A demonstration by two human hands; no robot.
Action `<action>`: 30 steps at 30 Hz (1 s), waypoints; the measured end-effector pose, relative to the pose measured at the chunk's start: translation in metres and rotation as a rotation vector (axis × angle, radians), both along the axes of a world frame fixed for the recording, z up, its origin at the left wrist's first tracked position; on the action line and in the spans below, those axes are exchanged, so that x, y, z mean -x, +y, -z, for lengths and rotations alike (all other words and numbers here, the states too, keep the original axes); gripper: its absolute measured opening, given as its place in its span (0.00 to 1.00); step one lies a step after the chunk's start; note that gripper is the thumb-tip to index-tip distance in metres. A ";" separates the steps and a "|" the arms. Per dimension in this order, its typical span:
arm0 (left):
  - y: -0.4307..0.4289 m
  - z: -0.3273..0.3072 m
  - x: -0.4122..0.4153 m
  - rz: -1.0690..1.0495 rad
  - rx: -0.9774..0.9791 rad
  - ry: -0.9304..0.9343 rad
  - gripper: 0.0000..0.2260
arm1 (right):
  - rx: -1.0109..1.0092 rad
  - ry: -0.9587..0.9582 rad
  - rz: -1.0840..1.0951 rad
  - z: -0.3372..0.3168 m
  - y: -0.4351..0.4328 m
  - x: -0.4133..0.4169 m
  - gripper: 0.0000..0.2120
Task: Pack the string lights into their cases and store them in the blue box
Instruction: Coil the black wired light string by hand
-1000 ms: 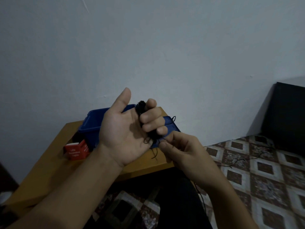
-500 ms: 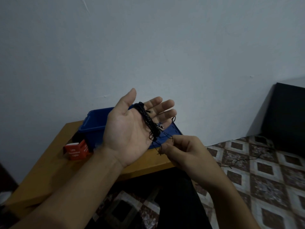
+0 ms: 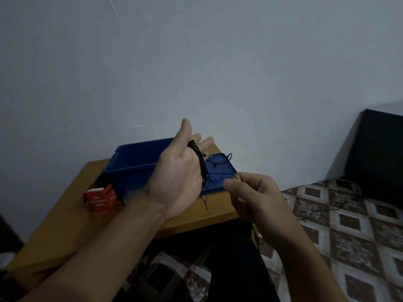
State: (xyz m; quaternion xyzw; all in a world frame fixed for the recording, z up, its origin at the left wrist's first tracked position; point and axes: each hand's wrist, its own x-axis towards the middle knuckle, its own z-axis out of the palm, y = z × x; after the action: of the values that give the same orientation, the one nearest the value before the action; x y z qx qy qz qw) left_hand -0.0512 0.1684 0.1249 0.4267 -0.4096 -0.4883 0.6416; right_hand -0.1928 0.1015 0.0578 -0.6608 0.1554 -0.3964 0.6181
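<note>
Your left hand (image 3: 174,177) is raised palm-up over the desk (image 3: 65,216), fingers straight and thumb spread wide. A coil of the black string lights (image 3: 199,159) is wound around its fingers, and loose ends hang below the palm. Your right hand (image 3: 253,197) is curled, thumb and forefinger pinching the free strand just beside the left palm. More strand drops under that wrist and trails across the tiled floor (image 3: 359,236). The blue box (image 3: 133,160) stands open on the desk behind your left hand. Its blue lid (image 3: 220,173) lies flat to the right. A red case (image 3: 101,198) sits at the box's left corner, touching it or just beside it.
</note>
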 end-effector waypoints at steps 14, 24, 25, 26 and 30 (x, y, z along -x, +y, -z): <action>-0.009 0.009 -0.007 0.085 -0.153 -0.196 0.40 | -0.108 -0.161 -0.009 -0.001 -0.004 0.003 0.16; -0.013 0.014 -0.012 0.086 -0.334 -0.475 0.44 | -0.059 -0.125 -0.042 -0.002 -0.002 0.004 0.12; -0.012 0.015 -0.012 0.090 -0.347 -0.490 0.44 | -0.059 -0.133 -0.040 -0.003 -0.002 0.004 0.14; -0.013 0.016 -0.013 0.093 -0.359 -0.504 0.44 | -0.058 -0.138 -0.034 -0.003 -0.002 0.003 0.16; -0.012 0.020 -0.014 0.124 -0.405 -0.579 0.44 | -0.077 -0.160 -0.021 -0.003 -0.001 0.004 0.14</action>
State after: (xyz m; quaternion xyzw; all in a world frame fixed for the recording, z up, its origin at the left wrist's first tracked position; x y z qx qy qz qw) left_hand -0.0376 0.1560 0.1049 0.6402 -0.4947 -0.4563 0.3706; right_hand -0.1964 0.1000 0.0609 -0.6043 0.1136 -0.4353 0.6576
